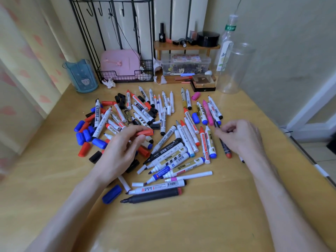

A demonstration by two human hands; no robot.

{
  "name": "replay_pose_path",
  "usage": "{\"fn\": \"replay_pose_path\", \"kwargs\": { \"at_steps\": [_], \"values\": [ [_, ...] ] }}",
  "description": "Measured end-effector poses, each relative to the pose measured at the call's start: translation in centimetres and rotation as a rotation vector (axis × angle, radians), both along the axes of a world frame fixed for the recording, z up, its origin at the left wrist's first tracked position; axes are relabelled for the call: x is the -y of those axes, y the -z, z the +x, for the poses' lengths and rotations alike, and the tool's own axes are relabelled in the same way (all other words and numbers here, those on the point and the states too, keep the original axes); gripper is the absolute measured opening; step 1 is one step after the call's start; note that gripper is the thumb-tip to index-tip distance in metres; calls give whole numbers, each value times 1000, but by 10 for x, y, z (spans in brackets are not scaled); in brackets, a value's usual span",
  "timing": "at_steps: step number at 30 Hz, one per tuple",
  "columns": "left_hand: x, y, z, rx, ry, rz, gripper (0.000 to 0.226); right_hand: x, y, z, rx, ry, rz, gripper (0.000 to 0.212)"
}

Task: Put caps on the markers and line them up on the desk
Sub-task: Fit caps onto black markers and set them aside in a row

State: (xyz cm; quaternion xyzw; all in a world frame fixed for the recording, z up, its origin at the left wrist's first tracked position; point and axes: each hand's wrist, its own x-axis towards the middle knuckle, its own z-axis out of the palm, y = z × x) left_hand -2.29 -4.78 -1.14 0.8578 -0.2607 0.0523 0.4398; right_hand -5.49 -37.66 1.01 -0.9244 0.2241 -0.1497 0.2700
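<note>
**A red cap in my left, a dark marker in my right**

My left hand (125, 146) is over the left part of the heap. Its thumb and fingertips pinch a red cap (144, 132), which lies level, its length running left to right. My right hand (240, 135) is at the right edge of the heap, with its fingers curled round a slim dark marker (224, 145). The marker's dark tip pokes out above my fingers, and its red end points back towards me, low over the desk (200, 224). I cannot tell whether that end touches the wood.

The markers (163, 133) lie in a loose jumble across the middle of the desk, pointing every way and not lined up. Most are white-bodied with bare tips. Loose blue and red caps (85, 135) are bunched at the left side of the heap, just beside my left wrist. Nearest to me lies a thick black marker (152, 196), uncapped, with a blue cap (111, 194) just to its left.

Along the back of the desk stand a blue pen pot (81, 75), a pink box (120, 63) in a wire rack, a small wooden shelf (187, 46) and a clear plastic tube (234, 68).
</note>
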Motion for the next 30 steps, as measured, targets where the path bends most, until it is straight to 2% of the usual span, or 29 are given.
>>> {"fn": "replay_pose_path", "kwargs": {
  "at_steps": [3, 4, 6, 8, 15, 22, 27, 30],
  "values": [
    [2, -2, -4, -82, 52, -123, 19, -13, -11, -7, 115, -292, 365, 12],
    [2, -3, -4, -101, 70, -151, 16, -21, -12, -9, 115, -428, 402, 8],
    [1, -2, -2, -128, 92, -177, 14, -38, -8, -12, 118, -624, 341, 3],
    [0, 0, 0, -138, 102, -185, 15, -51, -2, -13, 133, -720, 303, 11],
    [-1, 1, 1, -129, 123, -184, 12, -62, 8, -10, 267, -786, 178, 16],
    [8, 2, -7, -186, 188, -174, 14, -73, 16, -8, 303, -806, 124, 22],
    [8, 4, -9, -81, 156, -30, 11, -81, 21, -11, 302, -829, 48, 24],
    [9, 4, -10, -59, 140, -20, 11, -82, 24, -11, 315, -803, 57, 19]
  ]
}}
